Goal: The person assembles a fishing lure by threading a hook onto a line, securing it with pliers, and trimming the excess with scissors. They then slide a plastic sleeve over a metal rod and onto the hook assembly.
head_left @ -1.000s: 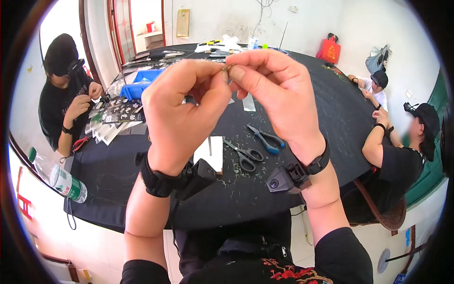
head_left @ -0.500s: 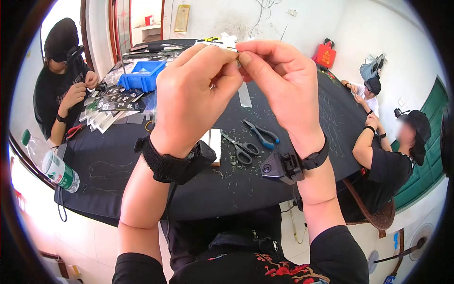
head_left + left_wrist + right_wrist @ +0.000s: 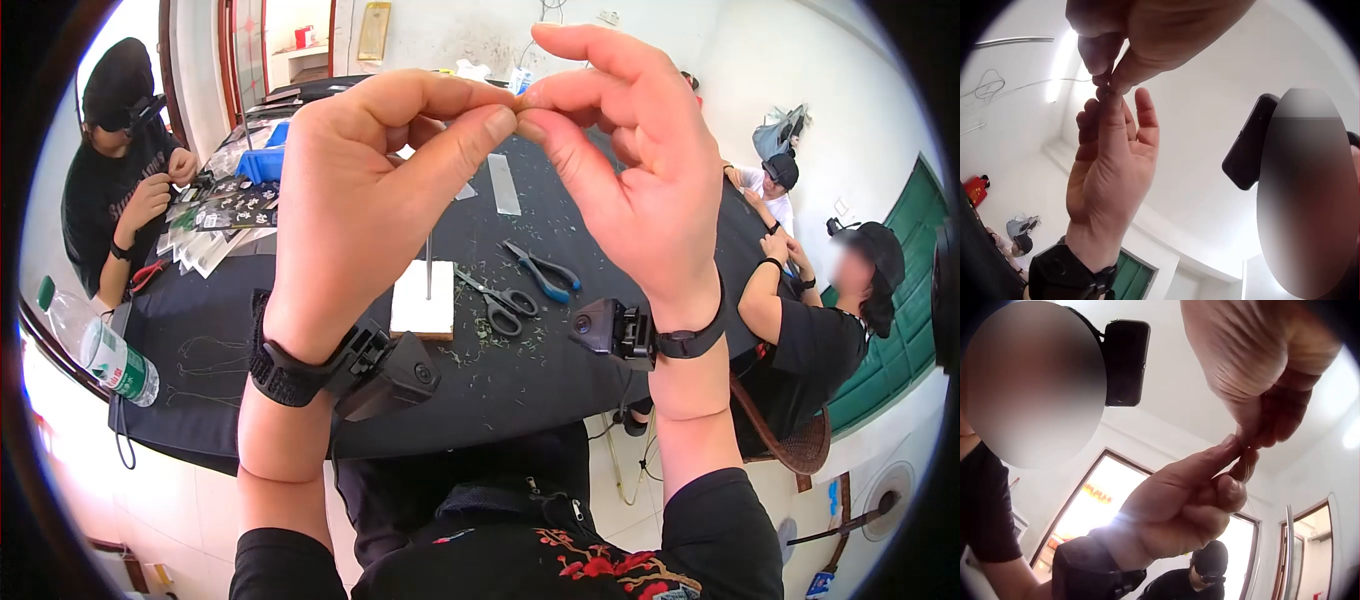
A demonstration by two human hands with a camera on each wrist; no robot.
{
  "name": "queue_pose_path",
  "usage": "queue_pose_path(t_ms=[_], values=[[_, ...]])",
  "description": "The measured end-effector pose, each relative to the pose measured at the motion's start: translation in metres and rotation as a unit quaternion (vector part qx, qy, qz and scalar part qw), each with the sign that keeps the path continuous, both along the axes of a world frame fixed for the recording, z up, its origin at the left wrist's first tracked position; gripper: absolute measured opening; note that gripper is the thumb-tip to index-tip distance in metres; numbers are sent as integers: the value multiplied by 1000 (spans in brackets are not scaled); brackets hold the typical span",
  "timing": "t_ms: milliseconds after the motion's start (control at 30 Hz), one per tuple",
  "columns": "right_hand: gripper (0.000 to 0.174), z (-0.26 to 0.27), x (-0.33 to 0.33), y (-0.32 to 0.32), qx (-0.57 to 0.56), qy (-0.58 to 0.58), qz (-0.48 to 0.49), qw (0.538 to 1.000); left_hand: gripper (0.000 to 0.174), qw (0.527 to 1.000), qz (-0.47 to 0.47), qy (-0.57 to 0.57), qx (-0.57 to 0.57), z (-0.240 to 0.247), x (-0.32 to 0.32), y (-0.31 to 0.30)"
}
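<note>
Both hands are raised over the black-covered table, fingertips meeting in front of the head camera. Thumb and forefinger of the left hand pinch a tiny thing at that meeting point. Opposite it, the right hand pinches there too, with its forefinger lifted away. The fingertips hide nearly all of the thing, so I cannot tell its kind. Below lie dark-handled scissors and blue-handled pliers. A thin metal rod stands at a white block, near small green scraps.
A plastic bottle stands at the left table edge. Farther back are printed packets, red-handled pliers and a blue bin. A clear strip lies mid-table. One person sits left, others right.
The hands have shifted slightly up in the head view, and the right forefinger has lifted off the pinch. The fingertips stay together. The head view has turned a little.
</note>
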State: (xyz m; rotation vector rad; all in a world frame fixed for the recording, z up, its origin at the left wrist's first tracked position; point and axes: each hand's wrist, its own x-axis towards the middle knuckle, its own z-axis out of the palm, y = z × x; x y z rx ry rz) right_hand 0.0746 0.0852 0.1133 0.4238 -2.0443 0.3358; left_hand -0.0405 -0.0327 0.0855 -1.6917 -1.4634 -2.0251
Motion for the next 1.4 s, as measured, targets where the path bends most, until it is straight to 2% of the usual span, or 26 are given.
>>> queue_pose_path(t_ms=[267,367,433,500,600,833,967,1100,1167,1267,1400], values=[[37,-3,0,1,12,44,22,999,12,999,24,0,-33,-3,7,3],[36,-7,-2,7,43,66,13,997,10,1000,-11,-28,0,-7,8,11],[36,-9,-2,10,61,78,4,995,11,997,-28,-48,-55,-6,7,11],[37,-11,0,12,-28,29,61,997,12,996,-43,-55,-64,-8,7,13],[37,-14,3,15,-90,-1,63,994,13,990,-56,-84,-101,-4,14,12],[37,-28,3,34,-125,8,86,988,16,967,-79,-174,-166,-1,19,17],[38,-31,-2,42,-147,19,104,983,16,980,-60,-157,-103,-7,16,23],[39,-34,2,48,-152,-1,112,982,13,984,-38,-138,-102,-13,16,30],[39,-32,3,49,-148,-7,102,984,12,998,30,-14,-50,-17,14,36],[40,-31,6,50,-165,-14,117,979,11,996,77,46,-25,-22,14,40],[40,-32,8,50,-140,-13,106,984,10,992,85,84,-29,-23,13,41]])
